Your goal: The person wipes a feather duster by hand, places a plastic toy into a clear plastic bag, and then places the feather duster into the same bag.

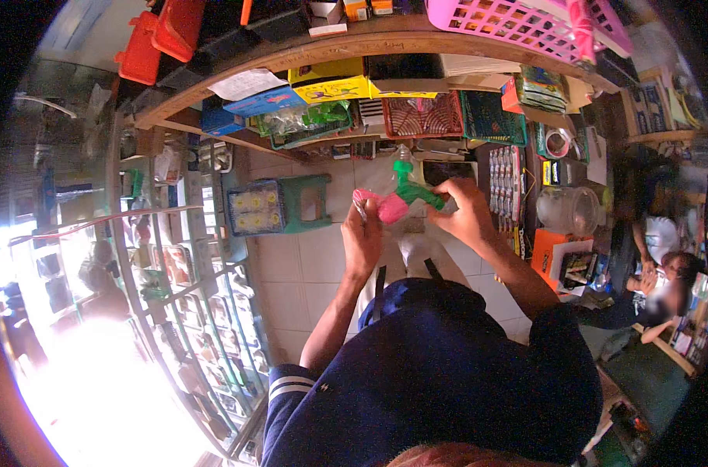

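In front of my body, my left hand (362,232) grips a pink plastic piece (392,209) by its crinkled clear wrapping. My right hand (466,211) pinches one end of a green plastic fitting (412,190) between thumb and fingers. The fitting looks like a tap, with an upright green part and clear film at its top. Pink and green pieces touch between my two hands; I cannot tell whether one wrapper covers both.
A shelf ahead carries a pink plastic basket (506,26), a yellow box (329,82) and a red basket (423,117). A green stool (307,204) stands on the tiled floor. Glass display shelving (199,327) lines my left. Another person (660,233) is at the right.
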Available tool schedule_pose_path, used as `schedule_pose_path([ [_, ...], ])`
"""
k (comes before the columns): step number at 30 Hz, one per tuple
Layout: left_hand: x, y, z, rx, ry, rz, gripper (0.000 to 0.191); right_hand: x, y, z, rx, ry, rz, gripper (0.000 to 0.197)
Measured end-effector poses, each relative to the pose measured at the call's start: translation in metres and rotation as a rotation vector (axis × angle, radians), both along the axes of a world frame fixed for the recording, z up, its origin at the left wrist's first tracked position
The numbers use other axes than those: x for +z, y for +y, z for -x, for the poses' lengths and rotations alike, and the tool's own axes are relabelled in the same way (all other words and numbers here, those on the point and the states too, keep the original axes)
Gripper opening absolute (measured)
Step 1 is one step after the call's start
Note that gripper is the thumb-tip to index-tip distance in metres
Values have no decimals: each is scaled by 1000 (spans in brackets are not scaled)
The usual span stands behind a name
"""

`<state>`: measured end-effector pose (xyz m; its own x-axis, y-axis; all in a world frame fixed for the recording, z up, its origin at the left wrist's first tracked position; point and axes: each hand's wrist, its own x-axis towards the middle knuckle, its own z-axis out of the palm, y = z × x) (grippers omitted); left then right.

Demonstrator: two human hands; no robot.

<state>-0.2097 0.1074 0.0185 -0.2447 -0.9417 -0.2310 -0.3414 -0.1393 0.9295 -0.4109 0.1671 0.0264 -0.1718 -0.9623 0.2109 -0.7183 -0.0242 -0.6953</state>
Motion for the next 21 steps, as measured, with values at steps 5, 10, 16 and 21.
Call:
schedule_pose_path([
  [5, 18, -2, -23, -75, -23, 230, 27, 21, 19, -21, 72, -148, -17, 30],
  [10, 30, 0, -49, -129, 219, -71, 28, 57, 27, -3, 425, -446, -230, 79],
  [16, 53, 13, -48, -66, 450, -550, 28, 98, 11, -6, 491, 134, 59, 81],
  [21, 32, 16, -50, -298, 277, -221, 29, 68, 9, -18, 723, 163, -27, 66],
])
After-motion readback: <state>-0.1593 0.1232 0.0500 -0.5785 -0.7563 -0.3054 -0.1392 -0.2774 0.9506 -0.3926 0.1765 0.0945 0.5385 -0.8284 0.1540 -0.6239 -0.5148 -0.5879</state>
